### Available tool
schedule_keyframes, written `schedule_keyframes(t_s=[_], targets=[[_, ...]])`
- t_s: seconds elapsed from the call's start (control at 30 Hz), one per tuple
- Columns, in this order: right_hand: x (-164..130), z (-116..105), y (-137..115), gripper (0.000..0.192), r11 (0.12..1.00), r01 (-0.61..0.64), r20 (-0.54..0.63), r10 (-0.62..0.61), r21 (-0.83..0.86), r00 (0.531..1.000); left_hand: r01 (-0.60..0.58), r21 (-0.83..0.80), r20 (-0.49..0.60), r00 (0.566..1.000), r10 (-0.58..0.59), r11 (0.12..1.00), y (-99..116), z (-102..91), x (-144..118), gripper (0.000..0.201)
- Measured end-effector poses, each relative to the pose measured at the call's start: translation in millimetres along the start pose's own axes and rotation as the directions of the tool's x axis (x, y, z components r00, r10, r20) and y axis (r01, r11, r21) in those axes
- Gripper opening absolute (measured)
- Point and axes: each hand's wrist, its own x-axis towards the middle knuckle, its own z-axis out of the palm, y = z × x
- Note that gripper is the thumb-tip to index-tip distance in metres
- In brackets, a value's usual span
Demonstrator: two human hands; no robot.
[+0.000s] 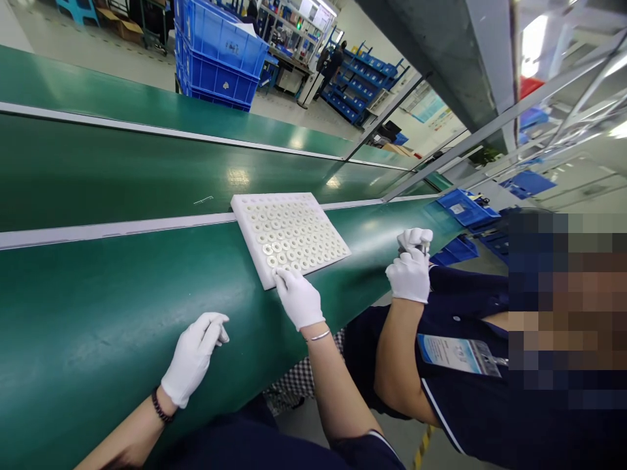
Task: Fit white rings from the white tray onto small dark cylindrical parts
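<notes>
Resting at the centre of the frame, the white tray lies flat on the green bench, its upper part reaching across the pale strip. Rows of ring-shaped parts cover most of its top face. By this inspector's judgement, the tray is largely filled. The row along its upper edge shows only faintly, so whether those places are occupied cannot be confirmed. At the lower left corner of the tray, several wider rings stand out from the rest; whether they mark a different stage cannot be determined. The count done and the count left are therefore not established.

The right hand, gloved in white, is at that same corner, fingertips drawn close together over the lowest row. Whether they grip a ring or merely touch one cannot be told.

The left hand, also gloved, is at the lower left of the frame, well apart from the tray, fingers loosely curled; nothing is seen in it, though its palm is hidden.

At the right, a co-worker's gloved hands hold a small dark object, unidentified.
</notes>
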Motion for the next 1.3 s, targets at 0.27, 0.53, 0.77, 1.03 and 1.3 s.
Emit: schedule_keyframes(t_s=[0.27, 0.53, 0.77, 1.03, 1.3], targets=[[14, -17, 7, 0.034, 0.999, 0.043, 0.167, -0.042, 0.000, 0.985, -0.003, 0.021, 0.006, 1.000, 0.003, 1.000, 0, 0.2, 0, 0.034], [64, -34, -7, 0.050, 0.996, 0.090, 0.261, -0.081, -0.022, 0.962, -0.033, 0.018, 0.004, 0.999, 0.033, 0.999, 3, 0.8, 0, 0.037], [77, -31, -11, 0.047, 0.977, 0.166, 0.328, -0.113, -0.136, 0.938, -0.031, 0.012, 0.010, 0.999, 0.031, 0.999, 4, 1.6, -1, 0.035], [82, -35, -13, 0.050, 0.937, 0.295, 0.360, -0.213, -0.189, 0.908, -0.036, -0.005, 0.020, 0.999, 0.036, 0.999, 9, 5.6, 0, 0.035], [86, -51, -9, 0.036, 0.959, 0.253, 0.291, -0.208, -0.127, 0.934, -0.043, -0.042, 0.029, 0.999, 0.045, 0.998, 8, 6.9, 0, 0.035]])
